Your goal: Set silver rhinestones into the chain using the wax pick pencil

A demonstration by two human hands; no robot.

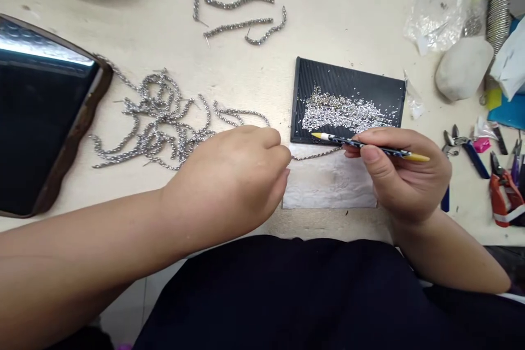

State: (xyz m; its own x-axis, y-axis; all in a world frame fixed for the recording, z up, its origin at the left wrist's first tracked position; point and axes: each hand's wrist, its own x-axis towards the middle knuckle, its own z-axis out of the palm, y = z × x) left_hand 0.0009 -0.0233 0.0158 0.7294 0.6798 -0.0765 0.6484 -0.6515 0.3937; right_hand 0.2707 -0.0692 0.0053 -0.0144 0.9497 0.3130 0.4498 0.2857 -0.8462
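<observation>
My right hand [404, 175] is closed around a slim wax picker pencil [385, 149] with a dark patterned shaft and yellow ends. One tip points left, over the lower edge of a black ridged tray [348, 74] strewn with tiny silvery rhinestones [344, 112]. A thin sparkly silver strand [315, 154] runs between my hands, over a white pad [328, 186]. My left hand [241, 175] is a fist at the strand's left end, its fingertips hidden from the camera. The strand's right end meets my right fingers, where the contact is partly covered.
Left of my left hand lies a tangled heap of silver strands [159, 120], beside a dark-screened tablet [41, 120]. Several short strands [240, 3] lie farther back. Red-handled pliers [506, 191], a clear plastic bag [437, 5] and a whitish lump [463, 68] crowd the right side.
</observation>
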